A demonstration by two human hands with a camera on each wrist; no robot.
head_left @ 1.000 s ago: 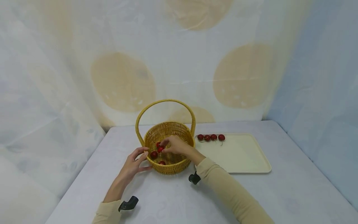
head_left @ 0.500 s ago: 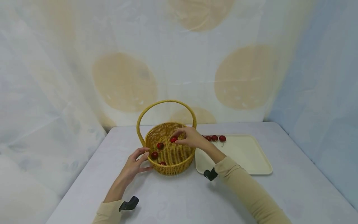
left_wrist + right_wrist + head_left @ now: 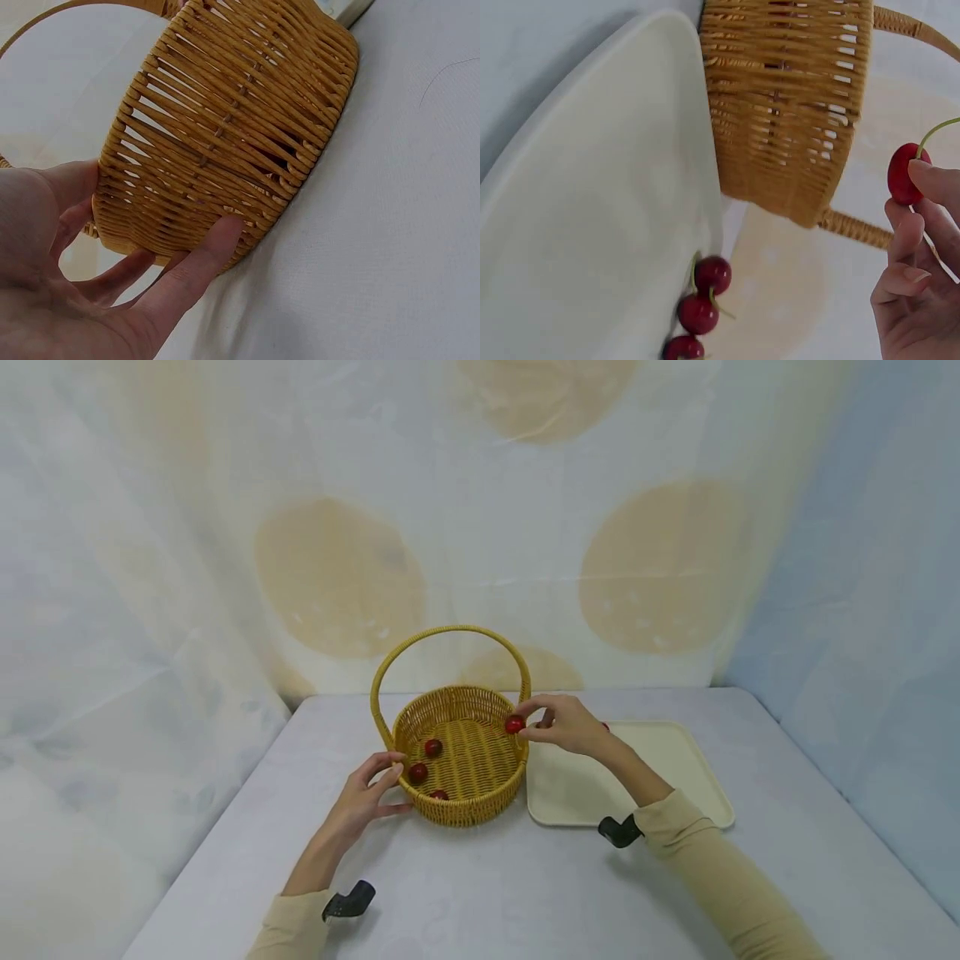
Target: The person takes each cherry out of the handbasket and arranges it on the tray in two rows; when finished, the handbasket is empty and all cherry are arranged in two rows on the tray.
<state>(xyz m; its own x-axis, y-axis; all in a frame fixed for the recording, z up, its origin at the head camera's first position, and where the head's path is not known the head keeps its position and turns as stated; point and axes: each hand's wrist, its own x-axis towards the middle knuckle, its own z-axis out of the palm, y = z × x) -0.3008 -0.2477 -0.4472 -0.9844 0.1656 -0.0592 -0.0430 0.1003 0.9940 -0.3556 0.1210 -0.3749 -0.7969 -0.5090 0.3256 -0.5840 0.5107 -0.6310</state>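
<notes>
My right hand (image 3: 566,725) pinches a red cherry (image 3: 514,724) at the right rim of the yellow wicker basket (image 3: 459,814); in the right wrist view the cherry (image 3: 904,174) shows a green stem between thumb and fingertips. My left hand (image 3: 358,797) holds the basket's left rim, and the left wrist view shows its fingers (image 3: 187,281) spread against the woven side (image 3: 225,127). Inside the basket lie three cherries, one at the left (image 3: 417,773), one behind it (image 3: 433,748) and one near the front wall (image 3: 439,795).
A cream tray (image 3: 630,777) stands just right of the basket. Cherries (image 3: 698,313) lie along its far edge, mostly hidden behind my right hand in the head view. The basket's tall handle (image 3: 452,628) arches above it, and a curtain hangs behind the table.
My right hand has lifted a cherry from among the others inside the basket and carried it rightward to the right rim. The left hand has stayed on the basket.
</notes>
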